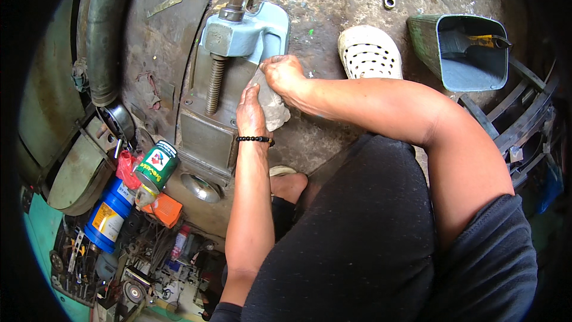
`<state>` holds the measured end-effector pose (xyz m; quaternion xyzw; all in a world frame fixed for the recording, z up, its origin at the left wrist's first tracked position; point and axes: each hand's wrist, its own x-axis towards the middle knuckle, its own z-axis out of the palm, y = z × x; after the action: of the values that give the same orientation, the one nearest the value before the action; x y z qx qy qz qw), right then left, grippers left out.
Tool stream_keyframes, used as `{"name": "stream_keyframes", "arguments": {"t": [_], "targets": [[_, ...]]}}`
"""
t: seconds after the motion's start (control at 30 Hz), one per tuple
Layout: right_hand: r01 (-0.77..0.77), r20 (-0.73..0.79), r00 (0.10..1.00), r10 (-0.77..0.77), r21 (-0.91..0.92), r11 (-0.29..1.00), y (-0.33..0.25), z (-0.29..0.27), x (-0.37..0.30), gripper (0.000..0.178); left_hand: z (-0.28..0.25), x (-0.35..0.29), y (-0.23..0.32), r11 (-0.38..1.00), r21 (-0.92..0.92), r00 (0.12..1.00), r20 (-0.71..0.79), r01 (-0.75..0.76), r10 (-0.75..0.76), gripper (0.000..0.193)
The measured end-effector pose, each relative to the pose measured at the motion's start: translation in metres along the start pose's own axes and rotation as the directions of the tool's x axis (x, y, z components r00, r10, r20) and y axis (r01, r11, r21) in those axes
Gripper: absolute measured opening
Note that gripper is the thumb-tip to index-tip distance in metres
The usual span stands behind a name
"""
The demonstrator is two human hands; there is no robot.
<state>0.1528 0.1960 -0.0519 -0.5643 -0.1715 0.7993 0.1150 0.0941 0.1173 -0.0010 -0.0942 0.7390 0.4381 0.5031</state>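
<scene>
Against the blue-and-grey vise (236, 73), I have the left hand (251, 111) and right hand (282, 75) both curled closed around a grey rag (274, 112).

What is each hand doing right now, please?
Left hand: against the grey rag; whether closed on it cannot be told.
Right hand: closed, holding the rag's upper end.

Printed lettering stands on a green can (157, 167) and a blue cylinder (111, 214).
</scene>
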Motion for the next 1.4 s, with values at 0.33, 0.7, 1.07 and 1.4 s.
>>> {"name": "stream_keyframes", "arguments": {"t": [0.33, 0.7, 1.07, 1.4], "targets": [[-0.06, -0.001, 0.998, 0.061, 0.107, 0.992, 0.006, 0.005, -0.018, 0.028, -0.012, 0.0, -0.002, 0.997, -0.073, 1.0, 0.019, 0.022, -0.02, 0.04], [-0.166, 0.087, 0.983, 0.161, 0.055, 0.985, -0.011, 0.002, -0.032, 0.041, -0.002, -0.019, 0.017, 0.999, -0.028, 1.0, 0.004, 0.015, -0.015, 0.038], [-0.104, 0.104, 0.99, 0.099, 0.05, 0.993, -0.006, 0.002, -0.036, 0.041, -0.003, -0.028, 0.017, 0.999, 0.011, 0.998, -0.053, -0.034, 0.035, 0.042], [0.082, 0.258, 0.966, -0.019, -0.234, 0.969, 0.003, -0.004, -0.052, 0.046, -0.025, -0.047, 0.004, 0.998, 0.06, 0.995, -0.092, -0.033, 0.038, 0.045]]}}
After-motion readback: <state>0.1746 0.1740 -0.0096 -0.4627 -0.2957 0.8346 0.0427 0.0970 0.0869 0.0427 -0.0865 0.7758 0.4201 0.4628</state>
